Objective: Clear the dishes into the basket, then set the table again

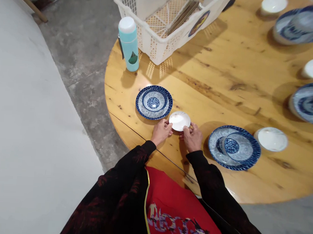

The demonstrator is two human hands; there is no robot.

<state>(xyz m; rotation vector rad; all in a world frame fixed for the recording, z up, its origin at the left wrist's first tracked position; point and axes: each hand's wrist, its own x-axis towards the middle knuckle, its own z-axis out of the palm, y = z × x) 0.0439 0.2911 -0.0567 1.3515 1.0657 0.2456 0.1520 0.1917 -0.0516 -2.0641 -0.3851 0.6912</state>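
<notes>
A small white bowl (180, 121) is between my two hands near the table's edge. My left hand (162, 132) grips its left rim with thumb and fingers closed. On the opposite side, my right hand (192, 137) pinches the rim, thumb on top. Just left of the bowl lies a blue-patterned plate (139, 107) with a smaller blue-and-white bowl (154, 102) on it. To the right of my right hand rests another blue-patterned plate (214, 154), also with a bowl (239, 146) on it.
The round wooden table (201, 77) carries a white plastic basket (160, 46) holding thin sticks, and a light-blue bottle (130, 46) beside it. Further white bowls (272, 139) and blue-patterned dishes (283, 34) stand at the right. A white wall (33, 130) is at the left.
</notes>
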